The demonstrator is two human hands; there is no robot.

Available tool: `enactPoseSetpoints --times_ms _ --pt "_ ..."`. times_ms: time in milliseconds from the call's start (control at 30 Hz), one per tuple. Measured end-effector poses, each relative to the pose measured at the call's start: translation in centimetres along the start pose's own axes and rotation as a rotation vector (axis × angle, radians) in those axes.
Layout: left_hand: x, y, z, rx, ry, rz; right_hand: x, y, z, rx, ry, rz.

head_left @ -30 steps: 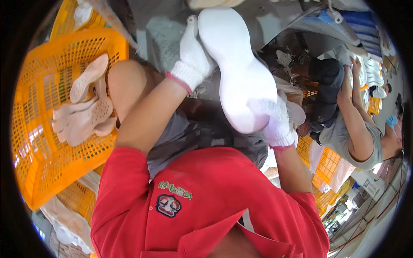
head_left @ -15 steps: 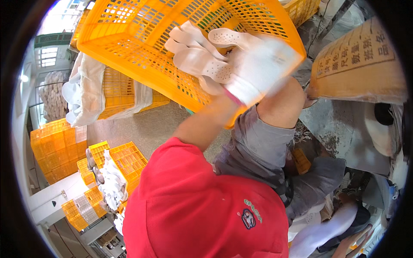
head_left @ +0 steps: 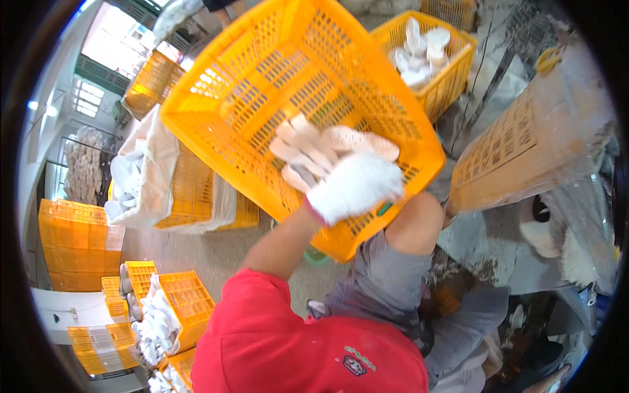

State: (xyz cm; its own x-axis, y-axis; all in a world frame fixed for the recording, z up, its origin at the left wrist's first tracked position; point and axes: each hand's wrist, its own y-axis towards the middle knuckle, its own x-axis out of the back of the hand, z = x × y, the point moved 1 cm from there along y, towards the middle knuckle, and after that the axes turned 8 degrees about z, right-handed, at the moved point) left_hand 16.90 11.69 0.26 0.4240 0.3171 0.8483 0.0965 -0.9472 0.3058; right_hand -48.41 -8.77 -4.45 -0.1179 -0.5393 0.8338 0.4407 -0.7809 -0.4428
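My left hand [head_left: 357, 187], in a white glove with a dark pink cuff, reaches into a tilted orange plastic crate [head_left: 229, 121]. It is over the near end of a small heap of pale shoe insoles [head_left: 304, 145], some with small holes. The insoles fan out beyond my knuckles, and the hand covers their near ends. Motion blur and the angle hide my fingers, so their grip cannot be made out. My bare knee [head_left: 413, 226] is close to the crate's near right corner. My right hand is not visible.
Behind on the right stands another orange crate [head_left: 452, 82] with white insoles. A plastic-wrapped carton [head_left: 498, 144] rises beside my knee. To the left are a cloth-lined crate [head_left: 187, 190], stacked orange crates [head_left: 78, 242] and more crates with white pieces [head_left: 154, 321].
My left hand has drawn back from the crate's right side to the near end of the insoles. The view has shifted, showing more of the crate behind.
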Motion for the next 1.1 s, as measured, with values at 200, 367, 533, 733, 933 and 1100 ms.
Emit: enactPoseSetpoints --times_ms 200,367,533,733,933,1100 --pt "-1.2 8.5 -18.1 0.147 0.954 0.289 0.0 3.5 24.2 0.593 0.414 0.004" --pt "-5.8 11.1 -22.3 -0.583 -0.194 0.043 -0.4 5.2 26.4 0.646 0.819 -0.080" --pt "-15.6 11.6 -20.7 0.104 -0.971 0.065 2.4 2.7 16.8 0.113 1.361 -0.815" --pt "-27.9 18.5 -25.2 0.707 -2.297 0.147 3.0 0.5 18.1 -0.032 0.894 -0.664" --pt "-30.8 24.3 -24.0 0.661 -2.372 0.056 7.0 6.6 18.6 0.164 0.440 -0.725" --pt "-34.9 29.4 -14.7 0.756 -2.010 0.237 7.1 16.3 18.3 0.475 0.397 -0.816"
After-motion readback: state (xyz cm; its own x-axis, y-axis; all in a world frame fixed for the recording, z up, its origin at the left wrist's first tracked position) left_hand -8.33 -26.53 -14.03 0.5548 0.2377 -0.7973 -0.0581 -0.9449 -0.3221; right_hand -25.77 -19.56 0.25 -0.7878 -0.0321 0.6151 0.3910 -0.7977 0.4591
